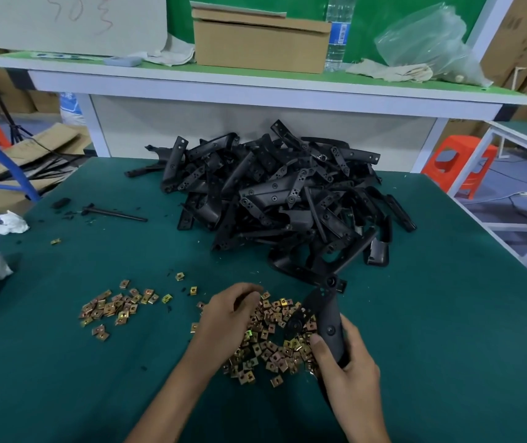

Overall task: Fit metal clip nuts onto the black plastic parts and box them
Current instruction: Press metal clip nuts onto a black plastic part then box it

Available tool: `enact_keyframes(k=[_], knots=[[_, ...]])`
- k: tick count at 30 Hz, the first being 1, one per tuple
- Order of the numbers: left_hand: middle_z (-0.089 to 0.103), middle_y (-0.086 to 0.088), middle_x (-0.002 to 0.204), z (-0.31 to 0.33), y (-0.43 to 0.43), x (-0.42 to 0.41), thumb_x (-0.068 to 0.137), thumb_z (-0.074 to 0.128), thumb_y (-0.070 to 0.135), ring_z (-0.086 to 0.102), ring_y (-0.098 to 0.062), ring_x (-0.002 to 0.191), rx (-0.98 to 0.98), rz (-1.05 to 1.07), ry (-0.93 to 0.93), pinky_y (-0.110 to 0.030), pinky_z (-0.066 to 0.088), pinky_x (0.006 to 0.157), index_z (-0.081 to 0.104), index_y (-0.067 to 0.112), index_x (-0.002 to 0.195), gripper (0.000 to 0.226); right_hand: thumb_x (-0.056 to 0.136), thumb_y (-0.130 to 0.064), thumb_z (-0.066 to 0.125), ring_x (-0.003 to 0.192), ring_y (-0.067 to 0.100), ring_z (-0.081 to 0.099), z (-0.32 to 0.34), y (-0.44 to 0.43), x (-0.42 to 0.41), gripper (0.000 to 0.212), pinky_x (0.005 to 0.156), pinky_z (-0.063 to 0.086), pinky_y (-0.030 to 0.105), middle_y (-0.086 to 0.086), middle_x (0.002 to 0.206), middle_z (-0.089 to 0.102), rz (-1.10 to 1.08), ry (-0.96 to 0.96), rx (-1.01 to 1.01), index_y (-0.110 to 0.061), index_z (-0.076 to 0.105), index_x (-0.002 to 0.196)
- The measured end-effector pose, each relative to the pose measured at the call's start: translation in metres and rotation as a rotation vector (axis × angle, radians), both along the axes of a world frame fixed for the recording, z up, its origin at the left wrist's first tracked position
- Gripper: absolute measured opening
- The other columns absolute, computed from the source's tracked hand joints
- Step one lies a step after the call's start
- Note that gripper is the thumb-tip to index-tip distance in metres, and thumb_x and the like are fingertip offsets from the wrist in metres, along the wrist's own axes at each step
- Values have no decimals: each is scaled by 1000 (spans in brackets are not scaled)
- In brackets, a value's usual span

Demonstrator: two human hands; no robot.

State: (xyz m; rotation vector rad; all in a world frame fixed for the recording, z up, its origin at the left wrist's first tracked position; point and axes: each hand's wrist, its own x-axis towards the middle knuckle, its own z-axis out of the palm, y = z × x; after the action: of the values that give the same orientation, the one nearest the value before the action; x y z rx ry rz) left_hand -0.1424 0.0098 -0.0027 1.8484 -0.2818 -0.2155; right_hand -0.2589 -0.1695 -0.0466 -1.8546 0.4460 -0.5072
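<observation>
A big heap of black plastic parts (pixel 287 199) lies at the back middle of the green table (pixel 431 314). Brass-coloured clip nuts (pixel 271 343) are spread in front of me, with a smaller patch of clip nuts (pixel 112 306) to the left. My right hand (pixel 348 369) grips one black plastic part (pixel 326 308), which points up and away over the nuts. My left hand (pixel 227 314) lies on the nut pile with its fingers curled down into it; whether they pinch a nut is hidden.
A raised shelf (pixel 255 87) behind the heap carries a cardboard box (pixel 259 43), a water bottle (pixel 337 33), rags and a plastic bag (pixel 428 43). A black rod (pixel 115 214) and white tissue (pixel 8 223) lie at the left. Orange stools stand beside the table.
</observation>
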Motion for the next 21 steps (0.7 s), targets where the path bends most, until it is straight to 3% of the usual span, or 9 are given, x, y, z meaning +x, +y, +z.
enact_keyframes(k=[4,9,14,18,21], knots=[[68,3,74,4,-2,-1,100,59,24,59,-3,65,-82,16,42,-17,51,63,70,34,97,15,86,-39,75,90,-13,66,0,0,0,42,69,43,1,-33,100,70,6,1,9,-53,57,122],[74,14,83,8,-5,-1,88,76,15,68,-1,76,-159,92,105,-12,51,67,74,28,93,14,84,-47,72,87,-10,67,0,0,-1,41,68,45,2,-30,98,72,9,-17,11,-51,58,123],[75,9,81,9,-5,0,79,83,5,67,0,73,-211,135,129,-13,52,68,76,23,89,23,78,-60,65,86,-9,67,2,1,-1,46,66,45,3,-30,97,71,8,-30,15,-53,56,123],[77,10,85,7,-3,4,80,83,10,71,-1,77,-203,125,178,-11,51,67,79,29,89,21,83,-51,70,86,-8,67,0,0,0,42,66,45,4,-28,98,72,13,-27,10,-52,57,123],[78,10,92,3,-2,7,90,74,17,73,-5,88,-217,100,253,-21,56,81,78,32,95,16,85,-44,72,86,-6,68,-2,0,0,41,66,46,4,-28,98,72,18,-22,10,-52,58,123]])
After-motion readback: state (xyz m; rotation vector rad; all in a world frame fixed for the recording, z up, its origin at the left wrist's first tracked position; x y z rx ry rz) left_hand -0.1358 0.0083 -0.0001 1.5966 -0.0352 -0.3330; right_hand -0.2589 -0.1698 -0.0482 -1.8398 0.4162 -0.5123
